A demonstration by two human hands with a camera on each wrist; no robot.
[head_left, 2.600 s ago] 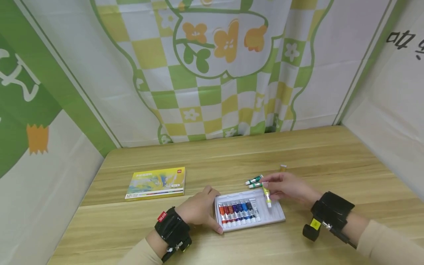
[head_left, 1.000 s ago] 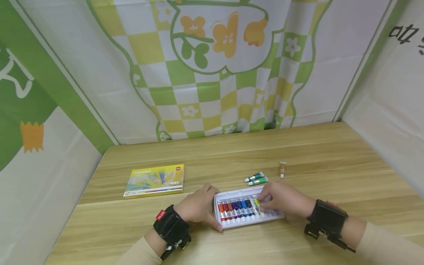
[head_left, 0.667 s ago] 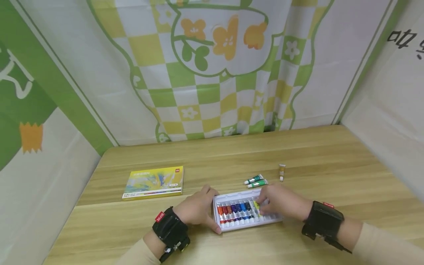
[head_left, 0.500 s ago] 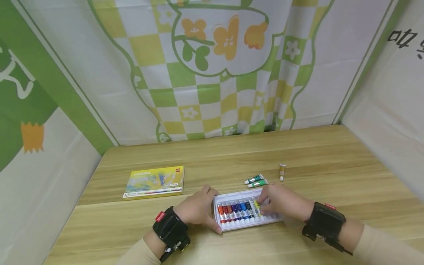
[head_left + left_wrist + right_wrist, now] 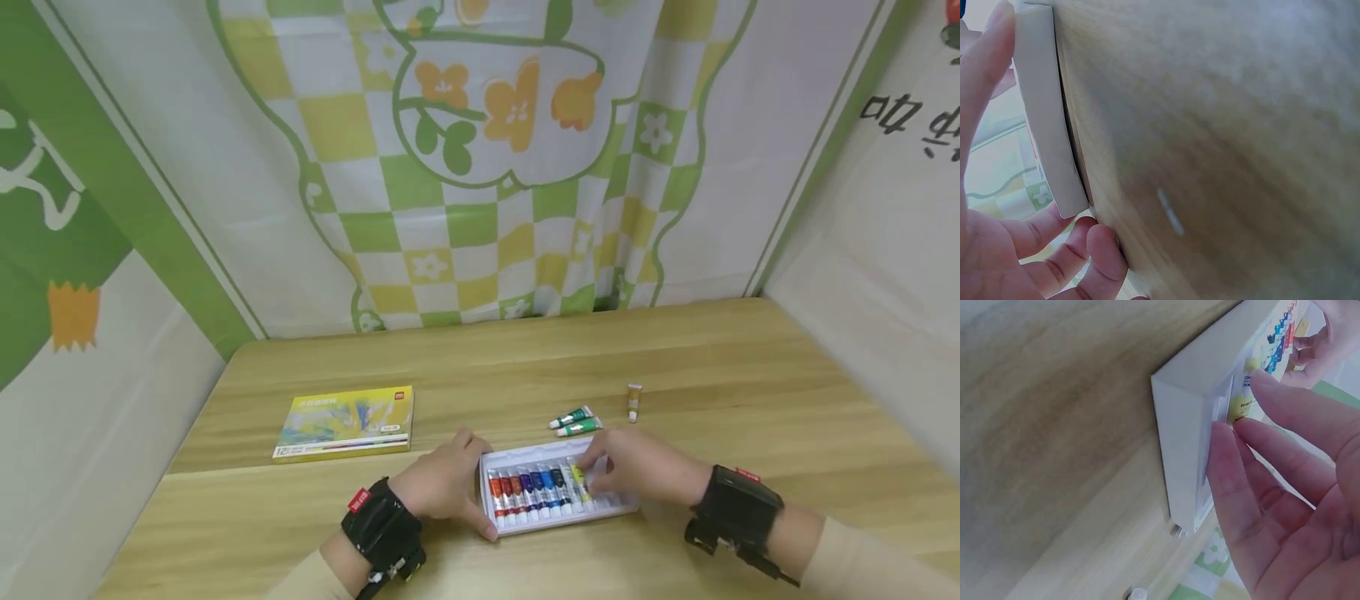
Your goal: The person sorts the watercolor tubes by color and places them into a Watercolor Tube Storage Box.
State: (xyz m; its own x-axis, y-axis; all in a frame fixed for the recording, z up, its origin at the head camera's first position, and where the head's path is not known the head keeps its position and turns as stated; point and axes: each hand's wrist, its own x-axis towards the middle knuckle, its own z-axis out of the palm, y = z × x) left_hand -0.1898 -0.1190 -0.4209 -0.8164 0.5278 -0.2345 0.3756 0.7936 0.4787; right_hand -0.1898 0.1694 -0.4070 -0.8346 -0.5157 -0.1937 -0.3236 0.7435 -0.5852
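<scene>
A white tray (image 5: pixel 531 455) lies on the table with a row of small paint tubes (image 5: pixel 528 492) in it, from orange and red through blue to black and white. My left hand (image 5: pixel 442 479) grips the tray's left end, thumb at the front corner and fingers behind. At the right end of the row, my right hand (image 5: pixel 641 467) pinches a yellow paint tube (image 5: pixel 580 483) that lies in the tray. In the right wrist view, thumb and fingertips are on either side of the yellow tube (image 5: pixel 1242 403). The right hand covers part of the tray's right end.
Two green paint tubes (image 5: pixel 577 427) lie just behind the tray, and an ochre tube (image 5: pixel 633 403) lies farther right. A yellow paint box (image 5: pixel 345 423) rests at the left. A patterned curtain (image 5: pixel 480 208) hangs at the table's back edge.
The right hand has lowered the yellow tube from above the tray's right part into the row, beside the white tube. The left hand has stayed on the tray. The head view has shifted slightly.
</scene>
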